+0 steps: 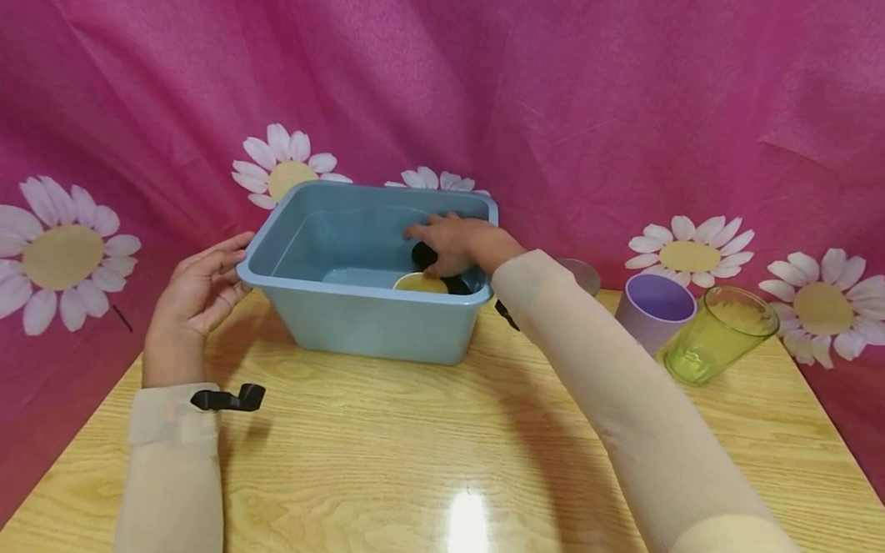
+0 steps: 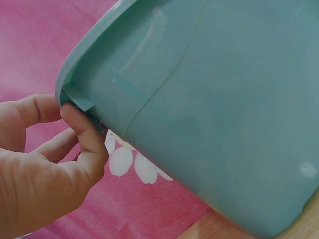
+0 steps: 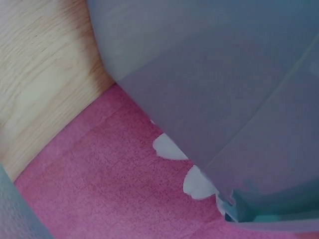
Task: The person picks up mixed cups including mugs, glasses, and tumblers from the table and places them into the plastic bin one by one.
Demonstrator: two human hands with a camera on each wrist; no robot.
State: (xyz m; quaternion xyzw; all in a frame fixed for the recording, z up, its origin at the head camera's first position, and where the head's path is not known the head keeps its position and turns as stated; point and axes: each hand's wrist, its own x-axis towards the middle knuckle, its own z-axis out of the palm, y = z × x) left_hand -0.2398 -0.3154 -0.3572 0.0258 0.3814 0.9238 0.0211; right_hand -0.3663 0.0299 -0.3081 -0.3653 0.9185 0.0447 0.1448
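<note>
A blue-grey plastic bin (image 1: pixel 380 323) stands on the table. My left hand (image 1: pixel 200 289) holds its left rim, with thumb and fingers at the lip (image 2: pixel 75 94) in the left wrist view. My right hand (image 1: pixel 455 242) reaches over the right rim into the bin, its fingers spread above a black item (image 1: pixel 424 257). The thumb comes near a yellow cup (image 1: pixel 421 283) beside it. Most of the black item is hidden by the hand and the front wall. In the right wrist view only the bin's outer side (image 3: pixel 199 89) appears, not the hand.
Right of the bin stand a purple cup (image 1: pixel 654 313) and a tilted yellow-green glass (image 1: pixel 720 337). A clear round rim (image 1: pixel 584 274) shows partly behind my right sleeve. A pink flowered cloth (image 1: pixel 571 108) hangs behind the wooden table (image 1: pixel 372 465).
</note>
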